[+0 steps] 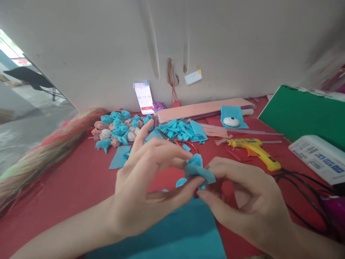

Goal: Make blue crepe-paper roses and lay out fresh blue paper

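Observation:
Between my two hands is a small blue paper flower (198, 169) with a rolled centre and a wider outer petal. My left hand (145, 180) pinches its left side between thumb and a finger, with the index finger raised. At the lower right, my right hand (245, 198) grips the flower's base and petal edge with closed fingertips, which hide part of it. Below them lies a large blue paper sheet (167, 237). A round blue paper piece (181, 182) shows behind my left thumb. Just beyond are scissors (192, 145) with red handles.
Finished blue, pink and white paper flowers (118, 126) are heaped at the left, beside cut blue paper pieces (179, 129). A yellow glue gun (256, 149) with black cables (304, 180) lies right, near a white box (318, 158). A phone (145, 99) leans against the wall.

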Demonstrator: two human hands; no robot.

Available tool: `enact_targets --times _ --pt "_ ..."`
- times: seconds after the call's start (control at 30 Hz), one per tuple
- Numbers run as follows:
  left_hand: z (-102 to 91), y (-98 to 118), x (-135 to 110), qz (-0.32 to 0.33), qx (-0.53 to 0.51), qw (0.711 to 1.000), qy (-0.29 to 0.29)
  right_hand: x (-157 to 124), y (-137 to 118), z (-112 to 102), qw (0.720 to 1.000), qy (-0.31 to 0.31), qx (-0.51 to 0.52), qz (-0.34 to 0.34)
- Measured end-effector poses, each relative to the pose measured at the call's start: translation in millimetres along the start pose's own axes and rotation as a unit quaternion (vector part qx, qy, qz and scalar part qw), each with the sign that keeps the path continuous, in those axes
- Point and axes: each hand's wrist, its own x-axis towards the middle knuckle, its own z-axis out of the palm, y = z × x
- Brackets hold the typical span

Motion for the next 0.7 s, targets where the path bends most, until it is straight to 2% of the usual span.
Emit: enact_targets --times 0.23,0.43,0.57,0.7 --pt "0.0 -0.2 -3.7 -0.042 -0.051 0.998 -0.002 -0.8 4.3 -1.7 0.999 -0.017 0.033 0.016" --pt "-0.1 -1.4 -4.1 -0.046 -0.117 0.992 -0.017 -1.2 1.6 -4.3 0.998 0.0 0.059 0.014" --pt "1.8 -1.1 -3.7 -0.081 -0.172 0.982 -0.011 -1.7 -0.6 -5.9 0.998 0.006 0.064 -0.007" --pt "3.5 -2.2 -2.3 -0.089 -0.188 0.977 -0.049 -1.4 -1.1 -6.3 0.998 0.019 0.05 -0.027"
